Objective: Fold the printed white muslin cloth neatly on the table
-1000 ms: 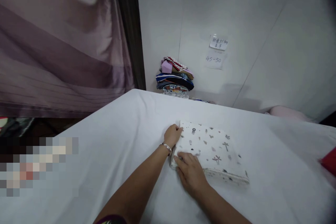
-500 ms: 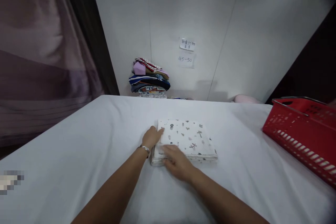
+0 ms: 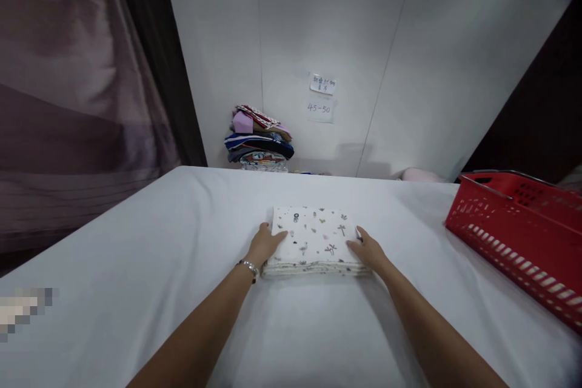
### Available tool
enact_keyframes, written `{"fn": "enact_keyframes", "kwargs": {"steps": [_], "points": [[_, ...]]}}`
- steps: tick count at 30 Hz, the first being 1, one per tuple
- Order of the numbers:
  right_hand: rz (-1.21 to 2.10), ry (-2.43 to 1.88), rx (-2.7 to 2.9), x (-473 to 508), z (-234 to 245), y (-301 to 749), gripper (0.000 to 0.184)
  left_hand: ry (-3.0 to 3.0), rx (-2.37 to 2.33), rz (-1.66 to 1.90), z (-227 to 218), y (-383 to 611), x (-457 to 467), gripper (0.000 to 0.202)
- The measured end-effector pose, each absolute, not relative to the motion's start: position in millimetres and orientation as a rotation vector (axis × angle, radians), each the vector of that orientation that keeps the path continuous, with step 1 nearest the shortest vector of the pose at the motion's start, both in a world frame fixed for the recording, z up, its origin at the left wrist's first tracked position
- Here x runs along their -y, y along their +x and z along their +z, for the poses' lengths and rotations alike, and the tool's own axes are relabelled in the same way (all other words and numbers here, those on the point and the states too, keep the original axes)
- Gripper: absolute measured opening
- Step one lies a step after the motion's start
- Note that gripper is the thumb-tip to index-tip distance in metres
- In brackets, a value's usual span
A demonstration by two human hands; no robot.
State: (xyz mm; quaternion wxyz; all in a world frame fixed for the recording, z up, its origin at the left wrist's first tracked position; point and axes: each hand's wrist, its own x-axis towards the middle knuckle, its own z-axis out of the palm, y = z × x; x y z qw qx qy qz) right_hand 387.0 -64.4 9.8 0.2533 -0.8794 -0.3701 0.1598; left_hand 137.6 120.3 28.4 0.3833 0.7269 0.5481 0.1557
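A folded printed cloth lies flat on the white-covered bench, near its middle. It forms a neat, roughly rectangular bundle, several layers thick, with the layered folds stacked along the near edge. The fabric is white, scattered with small grey, brown and olive motifs, palm trees among them, and a dark looped figure towards the far left corner. Its top looks smooth.

The folded cloth is white with small grey and brown prints, palm trees included. The counter is plain white; the basket by its right edge, red. Past the far edge, the fabric pile mixes lilac, blue, black and brown.
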Motion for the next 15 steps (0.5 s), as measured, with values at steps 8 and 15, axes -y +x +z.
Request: {"fn": "enact_keyframes", "kwargs": {"steps": [8, 15], "points": [[0.584, -2.200, 1.112, 106.6, 3.9, 347.3, 0.079, 1.888, -1.315, 0.353, 24.6, 99.4, -126.6, 0.070], [0.126, -2.184, 1.526, 75.3, 38.7, 337.9, 0.061, 2.406, -1.355, 0.418, 41.9, 110.8, -105.4, 0.064]]}}
